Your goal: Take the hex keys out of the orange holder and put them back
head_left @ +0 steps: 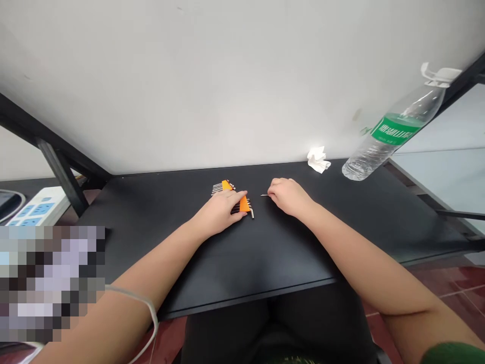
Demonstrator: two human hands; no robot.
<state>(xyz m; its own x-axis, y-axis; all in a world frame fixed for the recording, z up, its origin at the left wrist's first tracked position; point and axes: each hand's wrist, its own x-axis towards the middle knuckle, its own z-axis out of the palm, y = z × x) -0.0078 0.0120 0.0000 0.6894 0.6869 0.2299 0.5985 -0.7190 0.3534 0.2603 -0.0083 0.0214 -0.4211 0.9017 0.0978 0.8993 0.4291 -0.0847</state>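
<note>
Black table [265, 253], matte, smooth top, against a plain pale wall.

Left hand [223, 210]: laid flat, fingers extended over an orange holder [244, 203] at the middle of the table, pinning it down rather than wrapping it. Whether the thumb hooks under the edge, cannot tell.

The holder looks like moulded plastic, a stiff narrow bar. A row of hex keys [217, 188] sits in it, with dark steel shafts fanning out at the far end and bright cut tips at the near end.

Right hand [290, 196]: curled, fingertips closed in a pinch on a thin key [263, 195]. Only its short silvery tip shows, pointing towards the holder and apart from it.

Handling, as judged:
- The thin key is light, rigid and slick bare metal. It is easy to lose from a pinch or roll on the smooth top, so it is best held near its bend.
- The holder is light for its bulk and likely to skid on this surface. Steady it by pressing down on the plastic bar, not on the shafts.
- Nothing here is fragile.

Around:
- A crumpled white tissue [318, 160] lies soft at the back.
- A clear plastic bottle [394, 129] with a green label stands at the right rear.
- A white power strip [38, 205] lies off to the left.
- A pale cable [149, 308] is draped over the left forearm.
</note>
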